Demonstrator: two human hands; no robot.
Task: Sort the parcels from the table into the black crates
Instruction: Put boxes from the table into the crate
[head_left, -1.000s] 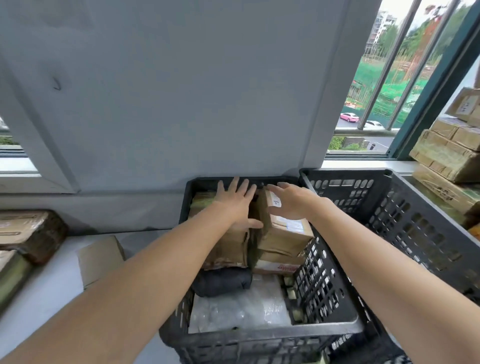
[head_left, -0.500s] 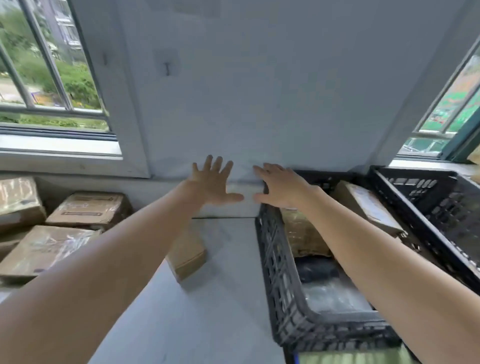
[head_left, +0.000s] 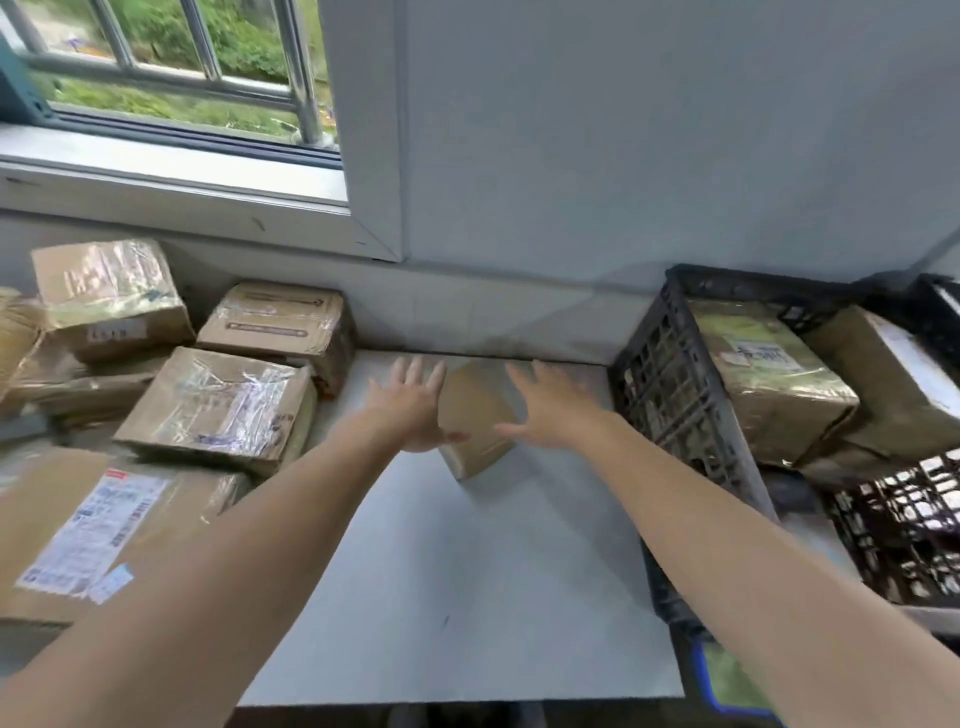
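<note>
Pick-up step, likely: left hand (head_left: 410, 410) and right hand (head_left: 545, 410), spread and empty, flank the mid-frame box (head_left: 475, 405) and must next clasp it.

Pale grey bench (head_left: 467, 597), smooth top, far edge butted against a low grey ledge (head_left: 493, 312) at the foot of the wall. Plain grey-blue wall (head_left: 649, 130) fills the bg above the far edge, centre to R. Window (head_left: 156, 104) above the far L corner: white frame, deep white sill (head_left: 171, 176), metal bars (head_left: 304, 78), greenery (head_left: 244, 47) beyond. Soft, even daylight. Below the near edge it's dark; floor can't be made out.
</note>
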